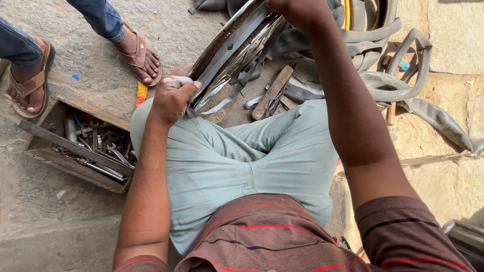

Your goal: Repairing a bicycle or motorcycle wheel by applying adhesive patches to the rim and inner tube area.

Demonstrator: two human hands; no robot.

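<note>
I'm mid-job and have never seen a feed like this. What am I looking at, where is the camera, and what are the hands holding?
One picture, from a camera on the person's head, looking down at their lap and arms. No machine: two bare hands. The left hand grips the lower edge of a metal wheel rim; the right hand grips its upper edge. Grey rubber tubes lie on the stone ground behind it, with a wooden-handled tool beside them. To the left is a wooden toolbox of spanners. The sandalled feet at top left belong to someone else.
</note>
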